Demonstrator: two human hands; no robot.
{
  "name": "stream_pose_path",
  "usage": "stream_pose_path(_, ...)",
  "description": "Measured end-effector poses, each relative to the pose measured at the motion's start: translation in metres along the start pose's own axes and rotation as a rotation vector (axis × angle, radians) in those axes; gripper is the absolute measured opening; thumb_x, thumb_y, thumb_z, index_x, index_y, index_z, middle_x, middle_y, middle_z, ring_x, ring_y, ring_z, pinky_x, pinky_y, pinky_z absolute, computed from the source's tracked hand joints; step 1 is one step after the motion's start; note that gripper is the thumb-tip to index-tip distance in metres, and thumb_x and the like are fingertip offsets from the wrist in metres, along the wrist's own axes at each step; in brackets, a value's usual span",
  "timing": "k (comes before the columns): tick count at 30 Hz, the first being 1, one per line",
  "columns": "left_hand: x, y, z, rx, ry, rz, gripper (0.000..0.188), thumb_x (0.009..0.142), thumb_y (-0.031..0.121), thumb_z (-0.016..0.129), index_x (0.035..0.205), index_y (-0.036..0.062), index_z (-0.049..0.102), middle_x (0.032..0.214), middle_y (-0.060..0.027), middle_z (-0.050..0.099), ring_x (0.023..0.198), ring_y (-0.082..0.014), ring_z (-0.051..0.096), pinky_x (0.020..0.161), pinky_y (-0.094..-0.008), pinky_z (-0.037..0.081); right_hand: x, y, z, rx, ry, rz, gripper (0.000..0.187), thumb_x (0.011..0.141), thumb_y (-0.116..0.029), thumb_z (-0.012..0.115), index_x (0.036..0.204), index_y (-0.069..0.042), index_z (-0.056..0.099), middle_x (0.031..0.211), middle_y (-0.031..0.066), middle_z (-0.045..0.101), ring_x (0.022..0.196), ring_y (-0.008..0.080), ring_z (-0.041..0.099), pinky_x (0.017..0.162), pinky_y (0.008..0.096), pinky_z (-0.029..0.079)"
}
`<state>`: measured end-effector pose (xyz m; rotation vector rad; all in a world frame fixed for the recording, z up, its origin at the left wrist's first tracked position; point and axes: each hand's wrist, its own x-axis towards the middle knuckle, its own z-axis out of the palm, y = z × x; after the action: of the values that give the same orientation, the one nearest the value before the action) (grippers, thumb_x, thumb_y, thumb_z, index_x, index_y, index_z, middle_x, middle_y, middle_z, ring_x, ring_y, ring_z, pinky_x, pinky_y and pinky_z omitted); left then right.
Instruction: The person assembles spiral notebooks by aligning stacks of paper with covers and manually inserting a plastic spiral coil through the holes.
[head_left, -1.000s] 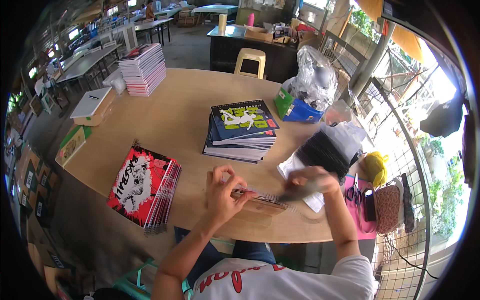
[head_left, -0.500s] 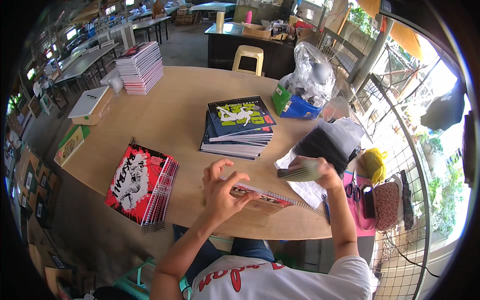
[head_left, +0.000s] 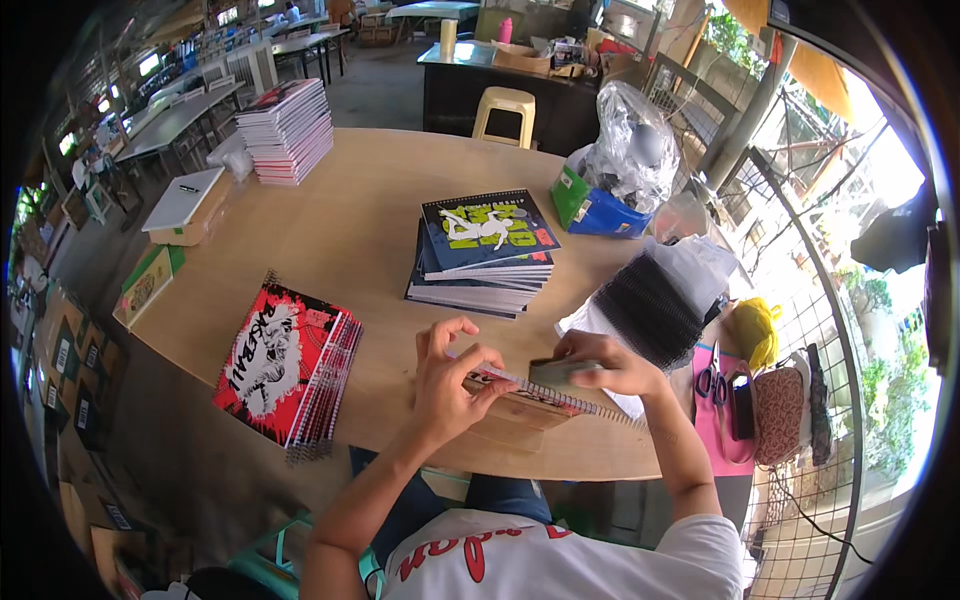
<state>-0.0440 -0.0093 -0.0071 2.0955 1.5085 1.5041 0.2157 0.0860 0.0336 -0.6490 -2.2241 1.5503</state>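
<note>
A spiral-bound notebook [head_left: 530, 394] stands on edge at the table's near side, its wire coil [head_left: 603, 409] facing up. My left hand [head_left: 450, 380] pinches the notebook's left end between thumb and fingers. In my right hand [head_left: 620, 365] is a flat grey-green block [head_left: 565, 374], grasped from above and held at the coil's middle; its exact kind I cannot make out. To the left lies a stack of red and black spiral notebooks [head_left: 280, 360]. Beyond my hands is a pile of dark blue notebooks [head_left: 490, 235], the top one slightly askew.
A bundle of black coils [head_left: 645, 310] lies on white plastic at right. Scissors [head_left: 710, 385] rest on a pink sheet [head_left: 735, 462] beside a patterned pouch [head_left: 777, 415]. A blue-green box [head_left: 610, 215] with plastic bags stands behind; a tall book stack [head_left: 285, 135] is far left.
My right hand has moved left with the grey-green block, from beyond the coil's right part to its middle. My left hand keeps its pinch on the notebook.
</note>
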Motion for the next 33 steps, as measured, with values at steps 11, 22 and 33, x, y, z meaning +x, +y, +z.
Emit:
stream_pose_path(11, -0.002, -0.018, -0.007, -0.152, -0.004, -0.030, 0.019, 0.079, 0.013, 0.083, 0.092, 0.0078, 0.069, 0.119, -0.0113, 0.049, 0.106, -0.0245, 0.056, 0.072, -0.0304, 0.059, 0.010, 0.019, -0.002, -0.060, 0.058, 0.027, 0.065, 0.087, -0.050, 0.063, 0.109, 0.011, 0.068, 0.110, 0.0195, 0.063, 0.103, 0.0293, 0.060, 0.091, 0.0382, 0.045)
stream_pose_path(22, 0.001, -0.020, -0.023, -0.194, 0.026, -0.035, 0.022, 0.078, 0.007, 0.082, 0.093, 0.0046, 0.067, 0.112, -0.0117, 0.053, 0.099, -0.0233, 0.061, 0.074, -0.0300, 0.058, 0.038, -0.003, 0.010, -0.560, -0.017, 0.097, 0.080, 0.084, -0.064, 0.064, 0.116, 0.009, 0.068, 0.115, 0.0213, 0.067, 0.107, 0.0279, 0.061, 0.092, 0.0397, 0.048)
stream_pose_path(33, -0.010, -0.024, -0.022, -0.258, 0.027, -0.153, 0.023, 0.079, -0.004, 0.077, 0.095, 0.0020, 0.062, 0.095, -0.0102, 0.058, 0.086, -0.0242, 0.063, 0.071, -0.0334, 0.054, 0.028, 0.005, 0.014, 0.098, -0.001, -0.175, 0.055, 0.087, -0.045, 0.067, 0.112, 0.004, 0.072, 0.104, 0.0214, 0.063, 0.098, 0.0297, 0.061, 0.087, 0.0379, 0.048)
